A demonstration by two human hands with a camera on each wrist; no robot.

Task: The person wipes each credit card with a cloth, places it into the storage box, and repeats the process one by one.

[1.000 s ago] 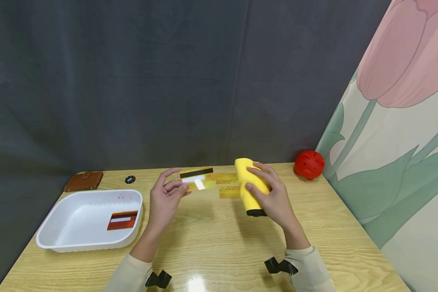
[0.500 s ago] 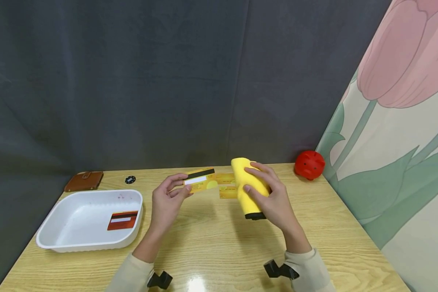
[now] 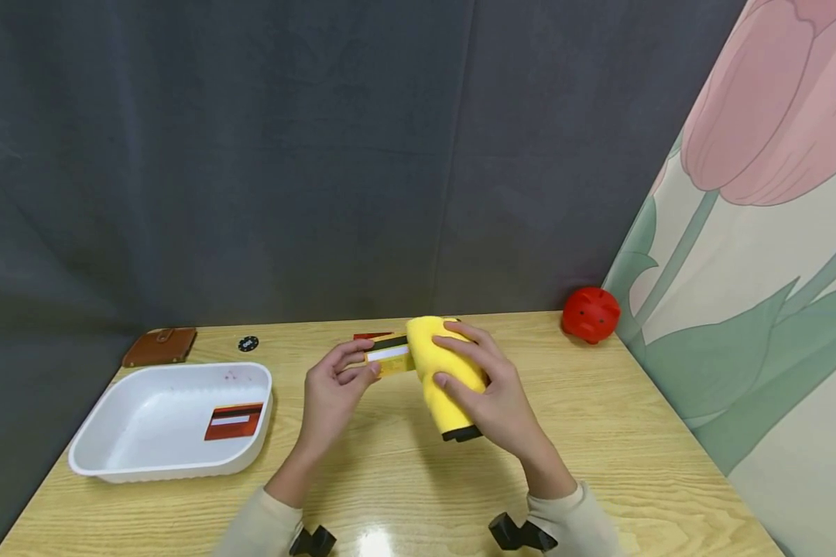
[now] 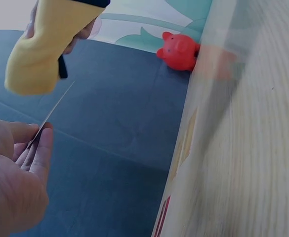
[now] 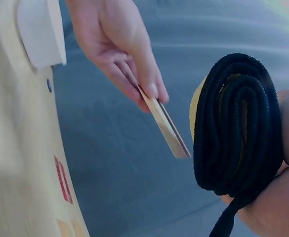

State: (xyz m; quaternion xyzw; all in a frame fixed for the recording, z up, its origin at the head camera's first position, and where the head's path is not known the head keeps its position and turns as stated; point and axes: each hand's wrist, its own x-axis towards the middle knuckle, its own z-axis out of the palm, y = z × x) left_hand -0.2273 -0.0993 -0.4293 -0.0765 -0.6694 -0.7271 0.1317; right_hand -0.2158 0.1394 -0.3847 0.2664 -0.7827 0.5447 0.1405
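My left hand (image 3: 334, 391) pinches a yellow bank card (image 3: 388, 358) between thumb and fingers. The card's dark stripe and white strip face me, and in the left wrist view it shows edge-on. A rolled yellow cloth (image 3: 432, 371) with black edging is gripped in my right hand (image 3: 498, 387). The card's right end meets the cloth's outline in the head view. Seen from the right wrist, the black roll end (image 5: 238, 128) shows its folded layers, with a strap hanging below. Both things are held above the table.
A white tray (image 3: 139, 469) at left holds a red card (image 3: 233, 422). Behind it lie a brown wallet (image 3: 160, 346) and a black poker chip (image 3: 248, 343). Red cards (image 5: 62, 178) and yellow cards (image 4: 188, 136) lie near the far edge. A red piggy bank (image 3: 591, 315) sits at back right.
My right hand has brought the cloth left and nearer; my left hand has moved the card right. The cloth now covers the yellow cards in the head view, and a red card shows behind.
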